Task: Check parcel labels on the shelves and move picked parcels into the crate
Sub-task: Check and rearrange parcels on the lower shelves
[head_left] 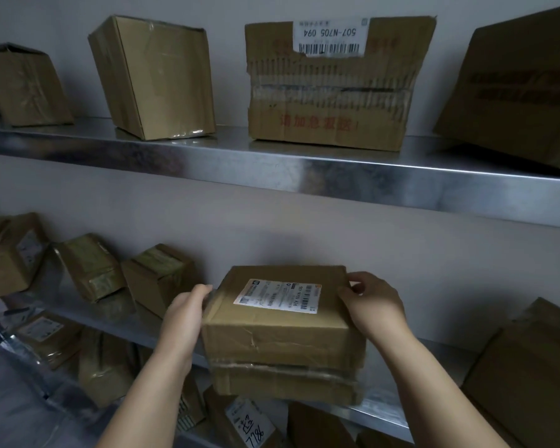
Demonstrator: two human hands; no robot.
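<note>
- Parcel (282, 331) lies at the front edge of the lower shelf (382, 409), label (277, 297) up.
- Left hand (188, 315) grips its left side; right hand (369, 302) pinches the far right corner.
- Stiff taped cardboard, probably light; opposite side walls suit gripping, though tape may be slick.

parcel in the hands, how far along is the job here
Done: nothing provable; no crate shows. In hand: the left hand and right hand grip a parcel at the middle shelf, its label face up, so it is at checking or lifting. Left: moving it to the crate, plus the other parcels on the shelves.
</note>
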